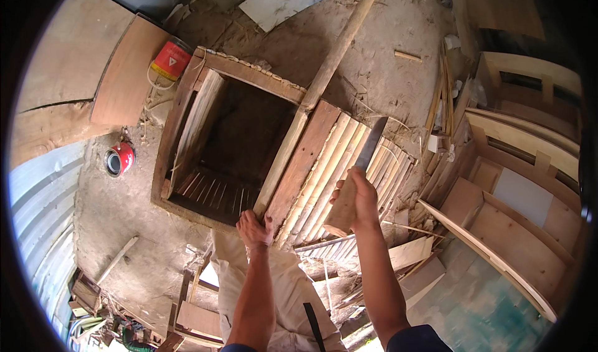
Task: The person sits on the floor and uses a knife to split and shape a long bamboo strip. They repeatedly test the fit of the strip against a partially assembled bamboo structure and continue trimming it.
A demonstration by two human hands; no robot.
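Note:
My right hand [361,199] is closed around the thick wooden handle [341,216] of a machete. Its dark blade [372,143] points up and away, above a panel of bamboo slats [324,174]. A long wooden pole [342,50] runs from the far side down across a box-like wooden frame [249,72]. At the pole's near end my left hand [254,229] is closed, its fingers curled over the wood at the frame's near edge. Inside, the frame is dark and hollow, with narrow slats low down. A reddish plank [308,159] lies between pole and bamboo.
Two red cans, one upper [170,59] and one lower [119,159], stand to the left of the frame. Wooden shelving [517,196] fills the right side. Corrugated metal sheet [47,209] borders the left. Thin sticks and scraps litter the dirt floor [386,72].

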